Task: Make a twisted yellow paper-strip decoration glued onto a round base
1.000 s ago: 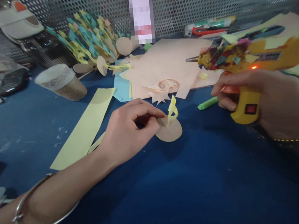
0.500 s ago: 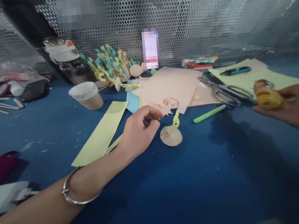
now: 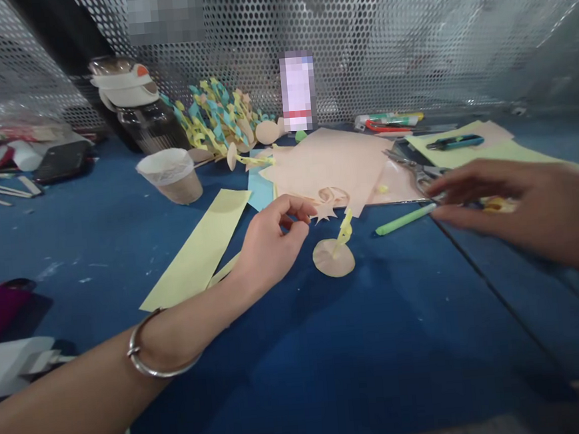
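My left hand rests on the blue table, fingers loosely curled, with a small gap between thumb and fingertips and nothing visible in it. Just right of it stands a round paper disc with a twisted yellow paper strip rising from it. My right hand, slightly blurred, is open with fingers stretched left. Its fingertips are by the handles of the scissors and the end of a green pen; contact cannot be told. Behind that hand, a yellow tape roll shows partly.
Pink paper sheets lie beyond my hands. A yellow paper strip and paper cup are left. Behind stand a bottle, a cluster of paper twists and a phone. A cutter lies on yellow paper.
My right hand has let go of the yellow tape roll, now on the table behind it, and has moved left toward the scissors. My left hand keeps its pose; the view has shifted slightly.
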### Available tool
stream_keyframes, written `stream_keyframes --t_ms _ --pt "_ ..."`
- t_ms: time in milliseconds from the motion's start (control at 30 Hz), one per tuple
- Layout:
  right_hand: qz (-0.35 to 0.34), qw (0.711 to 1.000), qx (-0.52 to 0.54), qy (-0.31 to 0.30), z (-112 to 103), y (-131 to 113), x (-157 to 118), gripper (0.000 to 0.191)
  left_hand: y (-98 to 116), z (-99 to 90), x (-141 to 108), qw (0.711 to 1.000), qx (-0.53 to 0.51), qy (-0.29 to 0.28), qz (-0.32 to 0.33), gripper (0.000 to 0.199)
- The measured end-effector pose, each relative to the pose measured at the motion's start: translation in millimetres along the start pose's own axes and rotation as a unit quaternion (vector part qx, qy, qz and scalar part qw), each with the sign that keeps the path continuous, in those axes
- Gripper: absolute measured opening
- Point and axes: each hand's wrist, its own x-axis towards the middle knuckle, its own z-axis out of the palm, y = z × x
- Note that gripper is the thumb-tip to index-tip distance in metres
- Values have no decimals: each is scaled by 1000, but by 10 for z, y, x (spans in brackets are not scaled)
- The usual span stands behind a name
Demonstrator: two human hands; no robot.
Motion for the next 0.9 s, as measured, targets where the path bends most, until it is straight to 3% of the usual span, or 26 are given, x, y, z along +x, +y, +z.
stream_keyframes --t_ms 100,233,367,500,700,900 --pt "-117 983 85 -109 277 -502 181 47 6 3 -9 1000 3 -3 14 25" --pt "-153 950 205 -180 533 -555 319 45 31 1 -27 998 39 -41 18 21" --pt "-109 930 317 -152 597 -441 264 41 62 -2 -43 990 76 -112 35 15" --pt "-90 922 359 -115 626 -424 217 34 81 -5 -55 984 100 -141 50 13" --pt "-78 919 379 -79 674 -414 248 26 108 -4 -56 982 112 -142 49 10" --pt "-109 914 385 -65 658 -473 192 23 85 12 -42 981 121 -135 66 7"
